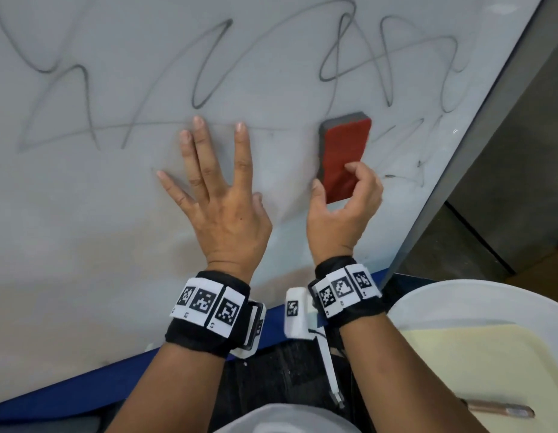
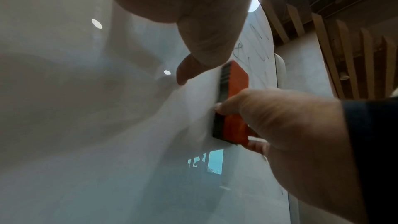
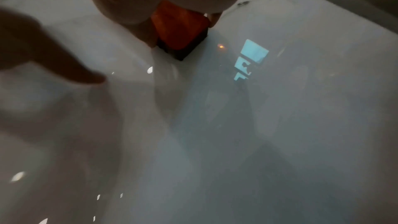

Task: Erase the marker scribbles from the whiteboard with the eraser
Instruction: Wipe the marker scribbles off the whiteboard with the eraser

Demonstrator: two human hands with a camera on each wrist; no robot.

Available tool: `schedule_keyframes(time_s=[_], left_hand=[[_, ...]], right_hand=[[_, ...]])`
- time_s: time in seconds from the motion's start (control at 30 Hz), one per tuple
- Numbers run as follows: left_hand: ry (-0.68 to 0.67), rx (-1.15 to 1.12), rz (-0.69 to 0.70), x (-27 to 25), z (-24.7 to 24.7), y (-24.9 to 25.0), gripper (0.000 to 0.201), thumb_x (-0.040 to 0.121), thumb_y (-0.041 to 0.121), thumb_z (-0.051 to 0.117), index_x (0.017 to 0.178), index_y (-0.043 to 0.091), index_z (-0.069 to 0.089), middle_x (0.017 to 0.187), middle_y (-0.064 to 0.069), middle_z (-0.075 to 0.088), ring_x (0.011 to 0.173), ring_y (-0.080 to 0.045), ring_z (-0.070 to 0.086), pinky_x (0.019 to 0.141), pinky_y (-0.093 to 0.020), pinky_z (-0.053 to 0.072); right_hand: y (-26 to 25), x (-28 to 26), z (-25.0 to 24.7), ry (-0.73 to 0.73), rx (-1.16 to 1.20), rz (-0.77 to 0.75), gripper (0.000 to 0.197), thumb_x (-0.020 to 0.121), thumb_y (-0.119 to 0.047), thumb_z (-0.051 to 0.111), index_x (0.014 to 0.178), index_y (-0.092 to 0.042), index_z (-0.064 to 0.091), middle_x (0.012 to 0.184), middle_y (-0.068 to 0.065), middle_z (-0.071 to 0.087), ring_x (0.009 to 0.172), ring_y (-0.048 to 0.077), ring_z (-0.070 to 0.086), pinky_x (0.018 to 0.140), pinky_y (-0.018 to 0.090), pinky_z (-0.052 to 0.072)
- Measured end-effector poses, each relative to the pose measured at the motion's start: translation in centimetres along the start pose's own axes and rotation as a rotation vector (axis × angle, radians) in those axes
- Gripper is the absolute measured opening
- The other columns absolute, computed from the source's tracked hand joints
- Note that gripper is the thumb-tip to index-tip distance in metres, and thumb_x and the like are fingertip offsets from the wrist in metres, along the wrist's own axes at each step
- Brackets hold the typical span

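Note:
The whiteboard fills the head view, with dark looping marker scribbles across its upper part and fainter marks near its right edge. My right hand grips the lower end of a red-backed eraser with a dark felt face, held flat against the board. My left hand lies flat on the board with fingers spread, just left of the eraser. The left wrist view shows the eraser edge-on against the board. In the right wrist view the eraser is partly hidden by my palm.
The board's grey right edge runs diagonally, with a dark floor beyond. A blue strip borders the bottom edge. A white round tray holding a cream sheet and a brown pen sits at lower right.

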State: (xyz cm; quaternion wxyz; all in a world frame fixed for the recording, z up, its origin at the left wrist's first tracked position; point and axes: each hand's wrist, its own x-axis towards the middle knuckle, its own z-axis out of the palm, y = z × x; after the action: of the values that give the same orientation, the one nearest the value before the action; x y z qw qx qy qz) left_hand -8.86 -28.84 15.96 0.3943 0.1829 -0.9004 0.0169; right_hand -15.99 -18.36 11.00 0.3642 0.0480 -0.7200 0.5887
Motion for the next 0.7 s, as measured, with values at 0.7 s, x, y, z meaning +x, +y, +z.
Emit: schedule_keyframes(time_s=[0.7], left_hand=[[0.021,0.033,0.030,-0.5,0.3,-0.5,0.091,0.078,0.025,0.071,0.157,0.022,0.024,0.160,-0.025,0.017,0.148,-0.041,0.012,0.114,-0.070,0.010]], right_hand=[[1.8,0.5,-0.2,-0.003,-0.003,0.045,0.049,0.076,-0.007,0.075,0.118,-0.005,0.051,0.121,-0.001,0.046,0.114,0.021,0.044,0.097,0.051,0.041]])
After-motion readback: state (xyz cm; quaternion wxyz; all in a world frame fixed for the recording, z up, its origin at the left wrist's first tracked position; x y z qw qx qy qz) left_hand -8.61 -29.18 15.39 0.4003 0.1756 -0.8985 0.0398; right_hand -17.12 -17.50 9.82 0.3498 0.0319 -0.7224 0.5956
